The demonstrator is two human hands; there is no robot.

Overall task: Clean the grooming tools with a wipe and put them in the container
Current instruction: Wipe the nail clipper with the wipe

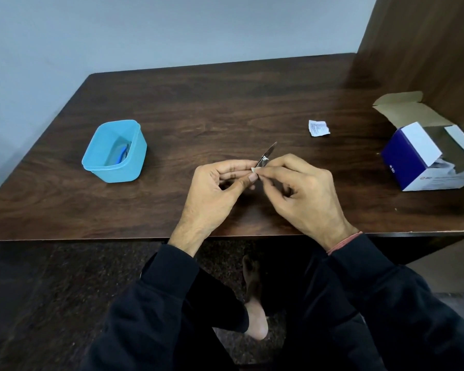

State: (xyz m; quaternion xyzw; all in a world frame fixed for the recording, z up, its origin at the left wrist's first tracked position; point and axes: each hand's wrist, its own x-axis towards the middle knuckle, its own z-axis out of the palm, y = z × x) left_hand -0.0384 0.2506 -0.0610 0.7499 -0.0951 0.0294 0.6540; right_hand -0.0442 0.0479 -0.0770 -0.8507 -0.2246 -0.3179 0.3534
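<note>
Left hand (217, 183) is curled, thumb and fingers pinching the near end of a small metal grooming tool (266, 155); which tool it is cannot be told, and only the blade-like tip is seen, angled up and to the far right. Right hand (300, 188) is pinched on a small white wipe (253, 170), of which only a corner is seen between the fingertips, pressed against the tool near its middle. Both hands are held together just above the near-centre of the table (225, 103).

Progress, left to right:
- Blue container (115, 152), far left of the hands, well apart from them, lid off. Something blue (123, 153) is seen lying inside; judged to be a tool already cleaned and stowed, though its type cannot be made out.
- Tool in hand: wiping judged to be in progress, not yet stowed.
- Torn white sachet (318, 128), lying flat to the far right of the hands; probably the wipe's wrapper.
- Opened blue-and-white box (423, 156) at the right edge, flaps up; likely the wipe supply.

No other loose tools are seen on the table, so this one is judged likely the last. Left to do: wipe to be finished, tool to be carried left and dropped into the container.
</note>
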